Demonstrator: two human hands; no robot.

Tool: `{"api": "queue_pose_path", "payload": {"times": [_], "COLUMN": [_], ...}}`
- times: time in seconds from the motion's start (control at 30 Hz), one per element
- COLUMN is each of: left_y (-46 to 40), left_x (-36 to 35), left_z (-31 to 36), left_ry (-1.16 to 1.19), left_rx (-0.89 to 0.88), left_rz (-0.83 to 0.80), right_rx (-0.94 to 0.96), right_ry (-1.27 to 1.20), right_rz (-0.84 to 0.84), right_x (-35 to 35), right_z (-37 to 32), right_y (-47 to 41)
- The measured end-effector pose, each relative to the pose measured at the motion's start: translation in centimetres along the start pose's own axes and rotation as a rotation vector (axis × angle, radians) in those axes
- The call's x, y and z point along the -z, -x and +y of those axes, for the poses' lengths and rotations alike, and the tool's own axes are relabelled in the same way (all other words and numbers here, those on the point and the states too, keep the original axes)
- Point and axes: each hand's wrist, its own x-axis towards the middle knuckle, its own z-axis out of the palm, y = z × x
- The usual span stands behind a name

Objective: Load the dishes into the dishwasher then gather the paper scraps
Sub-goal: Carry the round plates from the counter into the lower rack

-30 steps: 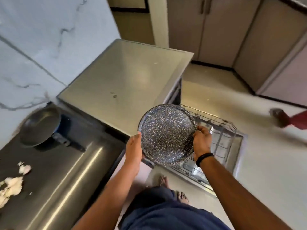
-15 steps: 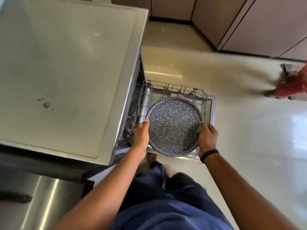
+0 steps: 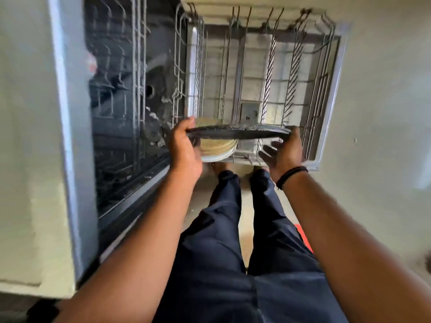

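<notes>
The dishwasher [image 3: 130, 94] stands open on the left, its dark inside showing, and its lower rack [image 3: 263, 73] is pulled out over the floor in front of the person. Most of the rack's wire slots are bare; only a few pale plates [image 3: 218, 148] sit at its near edge, so loading looks to be in its early part. No paper scraps show here, and that second half of the task appears not yet begun.

The dark speckled plate [image 3: 238, 132] is held just above the near end of the rack, in front of the pale plates and partly covering them. It is seen almost edge-on, as a thin dark band, so its face seems to be tipped toward upright, as if ready to drop between the wires. Its long line runs left to right across the rack, from one hand to the other. Whether it already touches the wires cannot be told.

The left hand [image 3: 184, 145] grips the plate's left rim, thumb over the top edge and fingers curled below. The right hand [image 3: 283, 151] holds the right rim against its palm, its fingers [image 3: 271, 146] spread loosely beneath; a dark band circles that wrist.
</notes>
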Motion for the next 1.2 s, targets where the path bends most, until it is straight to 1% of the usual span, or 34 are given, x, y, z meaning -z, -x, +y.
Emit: {"api": "queue_pose_path", "payload": {"times": [0.07,0.1,0.2,0.27,0.37,0.47,0.53,0.57,0.63,0.73,0.93,1.07,1.2], "left_y": [-1.6,-2.5,-5.1,-6.7,-8.9,-9.4,-10.1,-10.4,-10.9,-11.2,-11.5,-10.9,-10.4], "left_x": [1.5,2.3,4.0,4.8,5.7,4.9,4.9,4.9,4.8,4.6,4.4,4.5,4.6], "left_z": [-1.3,-2.0,-3.7,-4.6,-6.1,-6.3,-6.8,-6.9,-6.9,-7.3,-7.8,-8.5,-9.1], "left_ry": [-0.002,-0.027,-0.163,-0.23,-0.44,-0.563,-0.668,-0.714,-0.719,-0.704,-0.76,-0.705,-0.706], "left_rx": [0.019,0.032,0.058,0.067,-0.061,-0.161,-0.202,-0.19,-0.175,-0.189,-0.227,-0.273,-0.269], "left_rz": [0.026,0.05,0.144,0.242,0.378,0.459,0.553,0.603,0.669,0.679,0.687,0.744,0.73], "right_rx": [-0.104,-0.129,-0.111,-0.024,0.091,0.12,0.109,0.092,0.033,-0.039,-0.055,-0.017,0.05], "right_ry": [0.057,0.114,0.281,0.386,0.532,0.659,0.722,0.756,0.78,0.796,0.764,0.773,0.799], "right_rz": [-0.127,-0.15,-0.095,-0.065,-0.066,-0.093,-0.139,-0.161,-0.205,-0.229,-0.225,-0.237,-0.2], "right_x": [0.0,0.1,0.1,-0.4,-1.7,-3.1,-3.8,-4.1,-4.7,-4.8,-4.3,-4.0,-3.7], "right_z": [1.1,1.8,3.8,5.2,6.9,8.0,8.1,8.0,7.6,7.4,7.6,8.0,8.4], "right_y": [-1.6,-2.4,-5.1,-6.3,-8.2,-10.0,-10.9,-11.2,-11.3,-11.9,-12.6,-12.5,-12.7]}}
